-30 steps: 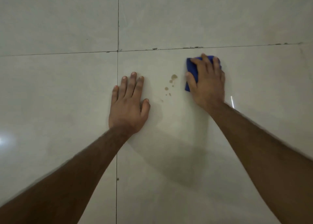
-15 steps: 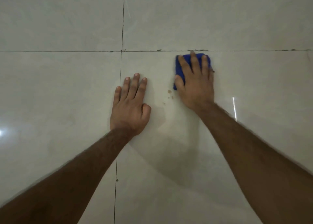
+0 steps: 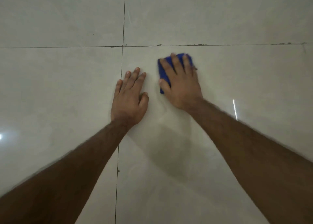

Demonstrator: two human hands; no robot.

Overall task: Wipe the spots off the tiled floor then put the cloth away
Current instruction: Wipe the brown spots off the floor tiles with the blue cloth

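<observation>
A blue cloth (image 3: 164, 74) is pressed flat against the tiled floor (image 3: 237, 81) by the right hand (image 3: 180, 83), fingers straight; the left hand (image 3: 129, 98) is laid flat beside it, fingers straight

Indoor room, glossy pale tiled floor (image 3: 220, 16), dark grout lines (image 3: 123, 20)

Illumination dim and even, with a greenish-grey cast over the glossy tiled floor (image 3: 220, 16). Two specular highlights noted: a soft glare patch at the left edge and a thin bright streak at right. A faint, diffuse shadow lies on the tile between the forearms. Motion blur softens the right hand (image 3: 181, 83) and cloth (image 3: 163, 71) (forearm outlines smeared too). Grout lines bow slightly toward the frame margins.
</observation>
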